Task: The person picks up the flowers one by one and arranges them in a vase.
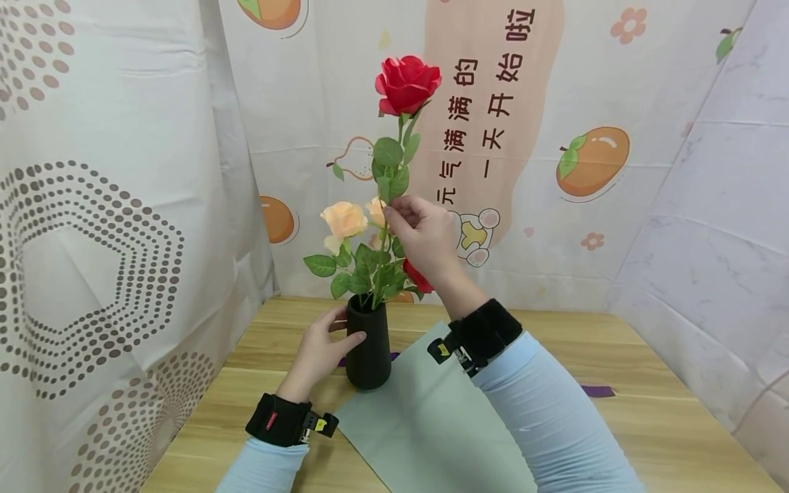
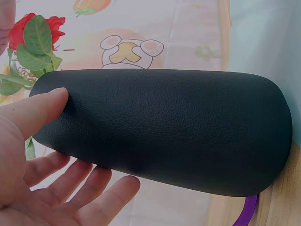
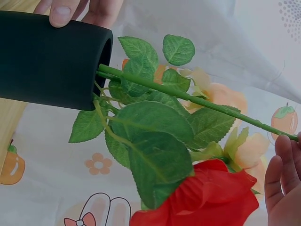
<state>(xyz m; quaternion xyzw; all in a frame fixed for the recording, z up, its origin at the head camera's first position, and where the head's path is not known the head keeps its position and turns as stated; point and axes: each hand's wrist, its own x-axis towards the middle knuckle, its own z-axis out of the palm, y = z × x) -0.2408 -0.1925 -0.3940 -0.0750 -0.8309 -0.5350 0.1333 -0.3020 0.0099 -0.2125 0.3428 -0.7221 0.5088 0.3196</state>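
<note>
A tall red rose (image 1: 408, 85) rises above the dark vase (image 1: 368, 349), its green stem (image 3: 188, 96) running down into the vase's mouth. My right hand (image 1: 425, 236) pinches that stem between thumb and fingers, below its upper leaves. My left hand (image 1: 323, 346) holds the vase near its rim, thumb on the front and fingers (image 2: 101, 181) along the other side. Peach roses (image 1: 344, 219) and a lower red rose (image 3: 202, 197) stand in the vase among green leaves. The stem ends inside the vase are hidden.
A pale green sheet (image 1: 444, 411) lies on the wooden table (image 1: 259, 397), in front and right of the vase. One purple strip (image 1: 598, 391) lies to the right; more purple (image 2: 247, 212) shows beside the vase base. Patterned curtains (image 1: 123, 137) enclose the table.
</note>
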